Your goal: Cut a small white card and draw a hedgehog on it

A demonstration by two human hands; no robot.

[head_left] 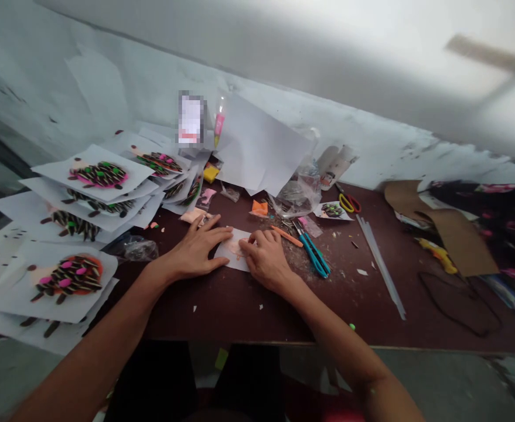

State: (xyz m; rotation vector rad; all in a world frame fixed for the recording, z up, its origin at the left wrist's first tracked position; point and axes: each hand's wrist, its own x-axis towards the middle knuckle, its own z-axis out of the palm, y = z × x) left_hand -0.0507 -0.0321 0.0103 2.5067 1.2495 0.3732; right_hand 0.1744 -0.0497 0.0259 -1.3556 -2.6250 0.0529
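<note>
A small white sheet of paper [236,262] lies on the dark table in front of me, with a flat patch of pale peach clay [232,243] on it. My left hand [202,249] rests spread at the sheet's left side, fingertips on its edge. On the right, my right hand [266,255] has its fingers bent and pressed together at the clay; whatever they may pinch is hidden. Behind my left hand sits a bag of peach clay [197,217]. Right of my right hand lie an orange stick [287,235] and a teal-handled tool [313,253].
Sheets with clay hedgehogs [96,174] are stacked at the left. Toward the back are an orange clay packet [259,208], a crumpled plastic bag [299,190] and scissors [349,203]. Glue sticks [380,266], a yellow glue gun [437,255] and brown cardboard [461,243] lie rightward.
</note>
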